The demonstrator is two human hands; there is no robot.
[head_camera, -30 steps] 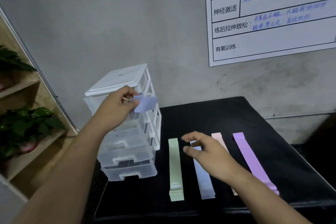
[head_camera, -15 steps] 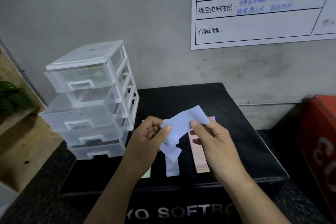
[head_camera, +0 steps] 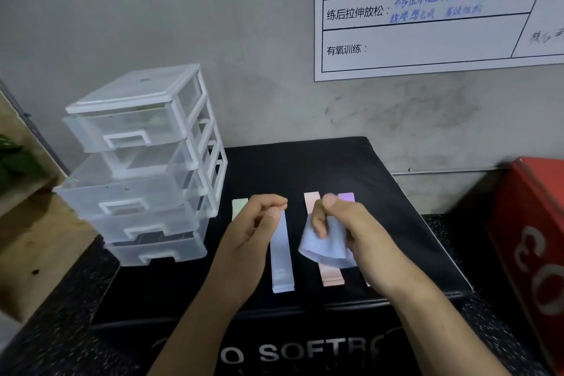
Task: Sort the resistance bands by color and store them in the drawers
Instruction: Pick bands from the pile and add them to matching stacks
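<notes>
Change: the blue band (head_camera: 325, 249), a moment ago stretched between both hands, is now bunched in the right grip (head_camera: 351, 232) alone.
Right grip: fingers and thumb curled round the band, above the pink stack (head_camera: 331, 276).
Left grip (head_camera: 253, 238): fingers curled to the thumb, holding nothing.
Counter (head_camera: 305, 162): green stack (head_camera: 239, 207), blue stack (head_camera: 282, 256), pink, purple stack (head_camera: 346, 197), side by side.
Drawers (head_camera: 143, 162): left of the stacks, second one pulled out.

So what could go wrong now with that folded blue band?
The folded blue band in the right hand may spring open or slip before it is stored. One drawer sticks out of the drawer tower, so a reaching arm might bump it. Blue looks close to the purple band, so colours could get mixed.
</notes>
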